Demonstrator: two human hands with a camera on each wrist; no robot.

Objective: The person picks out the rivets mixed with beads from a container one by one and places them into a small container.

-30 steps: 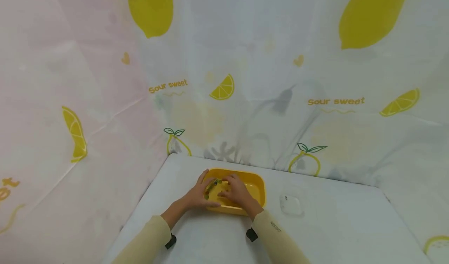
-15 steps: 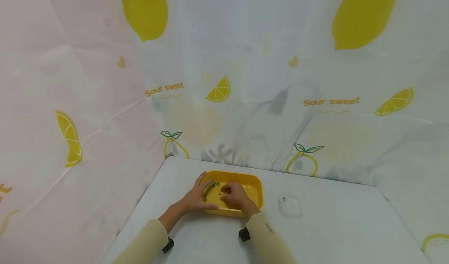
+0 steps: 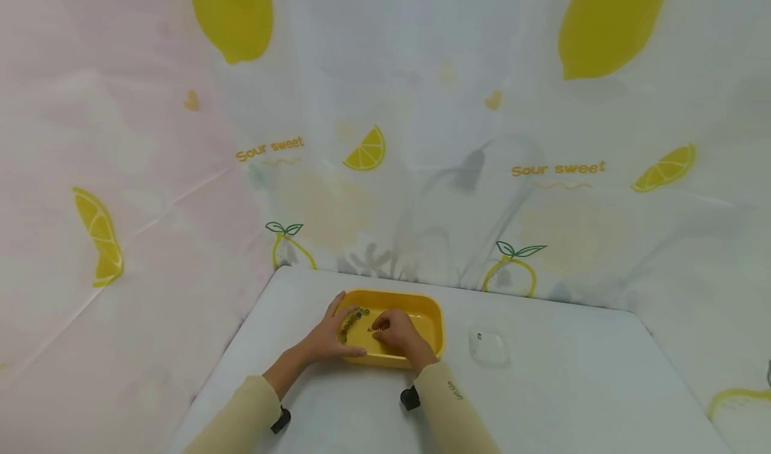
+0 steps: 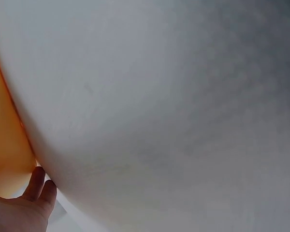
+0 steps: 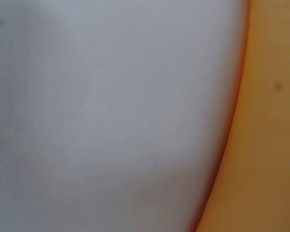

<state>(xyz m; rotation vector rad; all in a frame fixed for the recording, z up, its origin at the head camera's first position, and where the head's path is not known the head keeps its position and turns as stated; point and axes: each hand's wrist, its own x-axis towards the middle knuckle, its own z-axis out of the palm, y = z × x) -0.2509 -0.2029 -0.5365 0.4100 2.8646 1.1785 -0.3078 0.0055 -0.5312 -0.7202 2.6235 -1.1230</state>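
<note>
A yellow tray (image 3: 435,320) stands on the white table. My left hand (image 3: 325,339) holds its left end, the thumb along the front rim and the fingers spread over the left side; in the left wrist view, fingertips (image 4: 37,179) show at the tray's outer wall. Small round green glass beads (image 3: 349,323) lie in a curved row inside, partly behind that hand. Reaching over the front rim, my right hand (image 3: 397,331) has its thumb and fingers drawn together low inside the tray. A tiny orange-brown piece (image 3: 370,330) shows right at these fingertips.
A clear square plastic box (image 3: 489,348) rests on the table right of the tray. Lemon-printed cloth walls (image 3: 421,193) rise behind and to the left. The right wrist view holds only the table (image 5: 111,116) and the tray's side.
The right hand's fingers have drawn together and moved away from the far end of the bead row toward the tray's middle. The left hand stays on the tray; the head view has turned slightly right.
</note>
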